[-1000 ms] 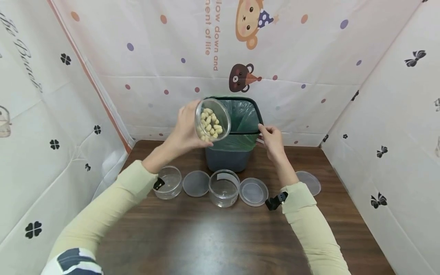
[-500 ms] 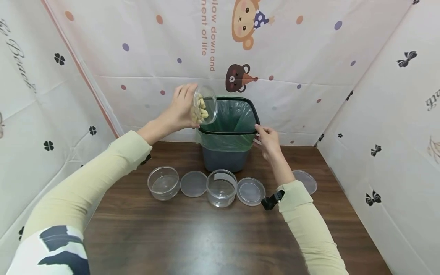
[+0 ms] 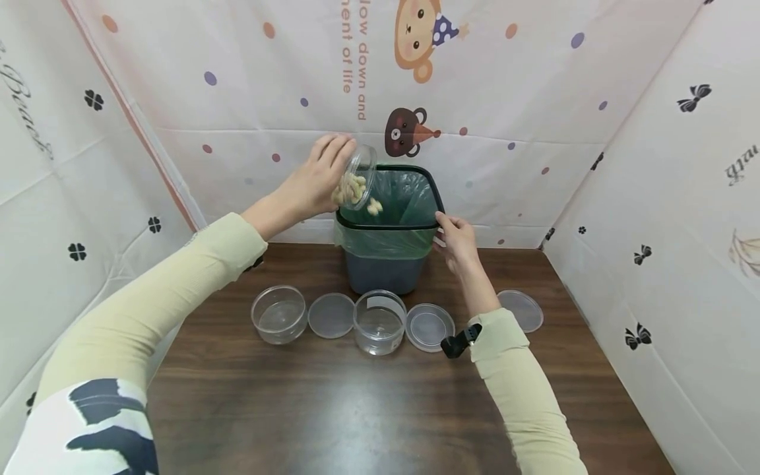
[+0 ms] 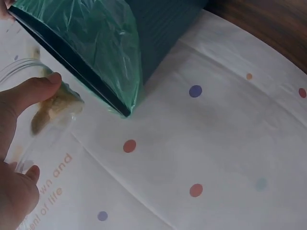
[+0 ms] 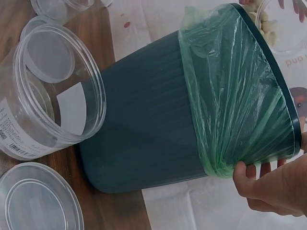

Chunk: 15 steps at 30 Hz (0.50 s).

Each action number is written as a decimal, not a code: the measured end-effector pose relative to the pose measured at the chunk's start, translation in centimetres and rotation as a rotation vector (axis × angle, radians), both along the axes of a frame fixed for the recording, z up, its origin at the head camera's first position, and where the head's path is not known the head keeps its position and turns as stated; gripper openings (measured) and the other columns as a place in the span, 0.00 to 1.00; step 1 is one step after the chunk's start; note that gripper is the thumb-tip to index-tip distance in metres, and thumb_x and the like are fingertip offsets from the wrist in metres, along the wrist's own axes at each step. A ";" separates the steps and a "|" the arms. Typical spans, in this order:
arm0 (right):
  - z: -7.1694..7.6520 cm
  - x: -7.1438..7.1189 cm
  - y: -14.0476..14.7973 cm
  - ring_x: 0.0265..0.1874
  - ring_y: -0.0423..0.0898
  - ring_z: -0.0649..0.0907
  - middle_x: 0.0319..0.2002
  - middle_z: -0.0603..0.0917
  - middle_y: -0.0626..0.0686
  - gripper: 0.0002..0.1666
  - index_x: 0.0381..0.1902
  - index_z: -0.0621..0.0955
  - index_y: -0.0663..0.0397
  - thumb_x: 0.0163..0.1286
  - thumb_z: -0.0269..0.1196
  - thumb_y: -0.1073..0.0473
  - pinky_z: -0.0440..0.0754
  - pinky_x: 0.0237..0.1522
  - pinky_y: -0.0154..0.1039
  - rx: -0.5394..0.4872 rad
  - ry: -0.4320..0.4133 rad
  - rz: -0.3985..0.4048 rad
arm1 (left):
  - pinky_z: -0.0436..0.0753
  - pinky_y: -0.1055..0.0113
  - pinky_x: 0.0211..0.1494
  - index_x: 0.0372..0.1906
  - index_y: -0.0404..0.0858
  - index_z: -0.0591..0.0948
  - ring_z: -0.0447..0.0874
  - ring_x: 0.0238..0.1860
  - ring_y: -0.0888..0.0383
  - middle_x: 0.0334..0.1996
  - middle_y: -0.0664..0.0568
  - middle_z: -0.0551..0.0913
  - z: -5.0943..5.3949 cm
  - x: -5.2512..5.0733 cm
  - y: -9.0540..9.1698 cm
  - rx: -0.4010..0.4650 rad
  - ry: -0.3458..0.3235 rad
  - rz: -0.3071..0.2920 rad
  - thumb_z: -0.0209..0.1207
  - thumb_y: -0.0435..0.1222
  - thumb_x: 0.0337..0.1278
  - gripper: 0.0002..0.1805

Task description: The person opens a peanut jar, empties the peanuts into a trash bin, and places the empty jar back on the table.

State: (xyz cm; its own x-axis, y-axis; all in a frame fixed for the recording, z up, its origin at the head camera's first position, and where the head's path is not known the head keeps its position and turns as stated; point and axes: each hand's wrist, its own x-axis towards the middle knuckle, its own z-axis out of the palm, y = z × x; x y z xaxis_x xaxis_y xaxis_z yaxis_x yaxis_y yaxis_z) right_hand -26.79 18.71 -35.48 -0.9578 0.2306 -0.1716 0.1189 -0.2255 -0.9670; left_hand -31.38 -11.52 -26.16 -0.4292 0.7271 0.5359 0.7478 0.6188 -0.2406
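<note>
My left hand (image 3: 317, 177) holds a clear round plastic jar (image 3: 365, 160) tipped on its side above the left rim of a dark trash bin (image 3: 382, 272). Pale, peanut-like pieces (image 3: 351, 190) lie in the jar. A few pieces (image 3: 375, 207) are in the air below its mouth, over the bin's opening. A green plastic liner bag (image 3: 386, 244) is folded over the black rim. At the front right corner my right hand (image 3: 460, 245) grips the rim; in the right wrist view its fingers (image 5: 245, 184) touch the liner. The bin's bottom inside is hidden.
In front of the bin stand two clear jars, one at left (image 3: 279, 315) and one mid-table (image 3: 380, 323). Flat round lids lie between them (image 3: 331, 316), to the right (image 3: 430, 328) and far right (image 3: 521, 311). Printed cloth walls (image 3: 249, 86) enclose the wooden table (image 3: 356, 409).
My left hand has moved back and left and tipped the jar further, and pieces now fall from it. My right hand has kept its hold on the rim.
</note>
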 end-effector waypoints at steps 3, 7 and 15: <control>0.0 0.0 0.0 0.65 0.56 0.75 0.66 0.71 0.57 0.14 0.50 0.75 0.53 0.76 0.61 0.51 0.74 0.66 0.53 -0.005 -0.004 -0.007 | 0.66 0.50 0.74 0.75 0.25 0.55 0.55 0.71 0.33 0.72 0.29 0.59 0.1 0.0 0.2 0.013 -0.025 0.014 0.86 0.36 0.21 0.70; -0.1 0.0 0.0 0.66 0.56 0.75 0.67 0.71 0.58 0.13 0.49 0.75 0.52 0.76 0.61 0.51 0.74 0.66 0.53 -0.006 0.002 -0.013 | 0.67 0.50 0.74 0.75 0.25 0.54 0.54 0.71 0.32 0.72 0.29 0.58 0.2 -0.1 0.5 0.020 -0.067 0.044 0.86 0.36 0.21 0.71; -0.3 0.1 0.0 0.67 0.57 0.75 0.68 0.70 0.58 0.12 0.47 0.74 0.53 0.76 0.61 0.51 0.74 0.67 0.53 -0.002 0.014 -0.011 | 0.66 0.49 0.74 0.76 0.26 0.53 0.53 0.72 0.33 0.73 0.30 0.57 0.4 -0.6 0.8 0.016 -0.142 0.077 0.85 0.33 0.24 0.69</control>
